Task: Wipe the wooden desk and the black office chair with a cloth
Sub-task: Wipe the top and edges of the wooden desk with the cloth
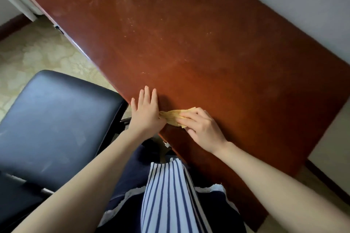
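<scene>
**A:** Report the state of each hand

**B:** The left hand [145,111] lies flat on the table [189,43] at its near edge. Its fingers are straight and grasp nothing, and its thumb side touches the cloth [173,116]. The right hand [202,128] has its fingers bent over the cloth, gripping it and holding it down on the wood

**A:** Location of the cloth?

**B:** It is on the table close to the front edge, bunched between the two hands. The chair [56,119] stands beside the table, to the person's left, and pale smears show on its seat

**A:** How should this step be done well?

**B:** In my judgement, as follows:
1. Open the bunched cloth out so that more fabric bears on the surface.
2. Start at the far side, where the pale dusty patches [132,5] lie, and draw overlapping strokes toward the near edge.
3. Use the left hand as a brace only, and keep it off wood that has been wiped.
4. Gather the dust in the cloth at the edge, because anything pushed over may land on the chair seat.
5. Wipe the chair after the table
</scene>
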`<move>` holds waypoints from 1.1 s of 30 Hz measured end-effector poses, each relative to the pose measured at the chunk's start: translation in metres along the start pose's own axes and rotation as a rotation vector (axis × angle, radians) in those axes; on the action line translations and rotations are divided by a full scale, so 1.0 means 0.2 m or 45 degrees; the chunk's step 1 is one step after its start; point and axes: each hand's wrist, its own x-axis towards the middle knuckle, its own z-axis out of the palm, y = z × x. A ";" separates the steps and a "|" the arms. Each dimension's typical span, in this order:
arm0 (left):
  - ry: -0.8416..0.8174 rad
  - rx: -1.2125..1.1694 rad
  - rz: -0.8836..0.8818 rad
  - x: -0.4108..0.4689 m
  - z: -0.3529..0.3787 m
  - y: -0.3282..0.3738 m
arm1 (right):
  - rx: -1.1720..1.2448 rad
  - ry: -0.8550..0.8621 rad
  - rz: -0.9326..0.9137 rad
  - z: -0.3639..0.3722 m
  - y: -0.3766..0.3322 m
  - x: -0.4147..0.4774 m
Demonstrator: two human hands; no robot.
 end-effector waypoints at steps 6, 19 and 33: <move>-0.123 0.204 0.290 0.10 0.08 0.28 | -0.134 0.128 0.184 -0.18 0.15 -0.36; -0.067 0.552 0.366 0.24 0.09 0.53 | -0.291 0.612 1.086 -0.53 0.66 -0.43; -0.073 0.505 0.246 0.27 0.10 0.51 | -0.316 0.434 1.298 -0.45 0.80 0.31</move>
